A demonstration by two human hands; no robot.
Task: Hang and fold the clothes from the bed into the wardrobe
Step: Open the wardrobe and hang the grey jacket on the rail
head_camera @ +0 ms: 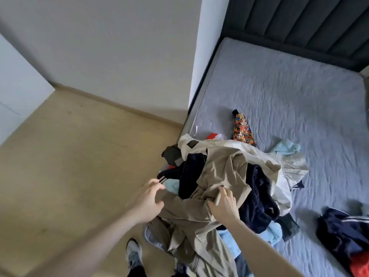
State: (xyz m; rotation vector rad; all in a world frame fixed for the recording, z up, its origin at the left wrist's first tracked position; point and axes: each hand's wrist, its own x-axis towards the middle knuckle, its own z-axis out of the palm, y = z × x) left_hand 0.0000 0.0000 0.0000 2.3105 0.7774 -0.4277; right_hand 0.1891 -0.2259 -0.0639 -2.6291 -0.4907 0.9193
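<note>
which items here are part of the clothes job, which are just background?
Job:
- tan cotton garment, pinched by right hand
- left hand, reaching toward it
- heap of mixed clothes
- colourful patterned garment
- navy striped track top
- grey quilted mattress

Background:
- dark padded headboard
- beige wood floor
- grey sneaker
</note>
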